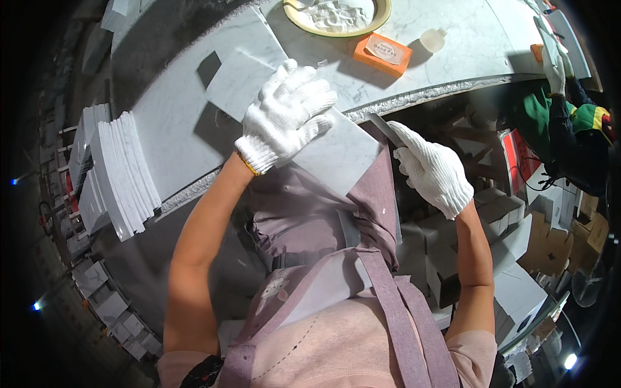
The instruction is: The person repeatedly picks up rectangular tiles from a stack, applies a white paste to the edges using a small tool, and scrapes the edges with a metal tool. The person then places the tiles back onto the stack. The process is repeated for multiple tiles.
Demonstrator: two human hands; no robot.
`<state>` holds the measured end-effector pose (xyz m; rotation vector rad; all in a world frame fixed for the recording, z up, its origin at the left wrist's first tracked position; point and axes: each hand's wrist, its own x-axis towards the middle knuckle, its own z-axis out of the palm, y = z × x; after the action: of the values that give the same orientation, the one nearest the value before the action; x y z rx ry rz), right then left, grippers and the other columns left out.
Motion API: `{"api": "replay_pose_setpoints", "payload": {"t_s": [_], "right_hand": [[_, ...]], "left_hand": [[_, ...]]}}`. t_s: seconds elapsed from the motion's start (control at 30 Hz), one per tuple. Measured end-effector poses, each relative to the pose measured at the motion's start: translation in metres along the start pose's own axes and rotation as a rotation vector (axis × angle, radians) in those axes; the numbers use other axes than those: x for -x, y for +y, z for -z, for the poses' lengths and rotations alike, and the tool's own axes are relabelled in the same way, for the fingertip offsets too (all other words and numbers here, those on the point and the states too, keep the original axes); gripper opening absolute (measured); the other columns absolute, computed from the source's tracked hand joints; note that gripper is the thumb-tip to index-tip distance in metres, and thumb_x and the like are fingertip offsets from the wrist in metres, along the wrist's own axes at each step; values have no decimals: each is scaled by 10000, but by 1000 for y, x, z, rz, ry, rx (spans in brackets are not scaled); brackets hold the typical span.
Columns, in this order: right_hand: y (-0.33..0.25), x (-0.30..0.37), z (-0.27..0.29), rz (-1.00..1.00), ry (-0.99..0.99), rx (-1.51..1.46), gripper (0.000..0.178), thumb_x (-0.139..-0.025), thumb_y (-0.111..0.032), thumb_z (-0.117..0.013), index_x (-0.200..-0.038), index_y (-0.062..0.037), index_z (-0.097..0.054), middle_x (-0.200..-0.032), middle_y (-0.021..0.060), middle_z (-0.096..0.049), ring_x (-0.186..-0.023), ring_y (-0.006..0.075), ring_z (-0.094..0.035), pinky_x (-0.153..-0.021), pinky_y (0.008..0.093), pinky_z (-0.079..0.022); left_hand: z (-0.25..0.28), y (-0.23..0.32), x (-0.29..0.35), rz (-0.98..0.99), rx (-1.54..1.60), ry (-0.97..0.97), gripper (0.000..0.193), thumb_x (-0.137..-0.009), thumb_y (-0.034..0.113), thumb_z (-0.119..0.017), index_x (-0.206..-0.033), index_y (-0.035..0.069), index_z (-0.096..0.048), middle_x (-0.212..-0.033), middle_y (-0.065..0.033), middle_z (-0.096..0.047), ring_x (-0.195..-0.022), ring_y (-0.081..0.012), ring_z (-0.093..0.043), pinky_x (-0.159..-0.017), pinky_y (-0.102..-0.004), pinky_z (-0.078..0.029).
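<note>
A white marble tile (pixel 336 155) lies over the front edge of the marble worktop (pixel 168 123), one corner jutting toward my apron. My left hand (pixel 288 115), in a white knit glove, presses flat on the tile with fingers spread. In the same kind of glove, my right hand (pixel 432 169) grips a thin dark flat tool (pixel 383 128) held against the tile's right edge.
A stack of white tiles (pixel 123 174) stands on edge at the left. A yellow-rimmed bowl of white powder (pixel 336 16), an orange pad (pixel 383 53) and a small clear container (pixel 432 40) sit further back. Another person's gloved hand (pixel 555 68) reaches in at the right. Cardboard boxes (pixel 498 220) lie below.
</note>
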<state>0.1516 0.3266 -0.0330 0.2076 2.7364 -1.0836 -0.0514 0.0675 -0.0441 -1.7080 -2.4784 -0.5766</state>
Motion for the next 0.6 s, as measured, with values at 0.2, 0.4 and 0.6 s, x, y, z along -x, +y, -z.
{"api": "replay_pose_setpoints", "payload": {"t_s": [0.2, 0.4, 0.6], "right_hand": [[-7, -2, 2, 125, -16, 66, 490, -1002, -126, -629, -1490, -118, -594, -748, 100, -712, -662, 302, -717, -644, 398, -568], [-14, 0, 2, 92, -94, 70, 507, -987, -112, -638, -1491, -114, -590, -744, 107, -712, -663, 320, -718, -644, 420, -567], [-12, 2, -5, 155, -49, 84, 516, -984, -116, -642, -1496, -117, -578, -783, 109, -730, -671, 323, -722, -609, 433, -564]], "left_hand": [[-5, -1, -6, -34, 1, 28, 353, -961, 373, -701, -1199, 123, -778, -1307, -120, -728, -1348, -373, -602, -1236, -546, -366], [-6, -1, -5, -16, 4, 24, 343, -967, 369, -700, -1195, 125, -779, -1282, -116, -732, -1332, -369, -605, -1231, -551, -369], [-9, -2, -3, 10, 6, 27, 343, -969, 367, -696, -1202, 129, -780, -1278, -112, -733, -1325, -350, -610, -1241, -550, -354]]}}
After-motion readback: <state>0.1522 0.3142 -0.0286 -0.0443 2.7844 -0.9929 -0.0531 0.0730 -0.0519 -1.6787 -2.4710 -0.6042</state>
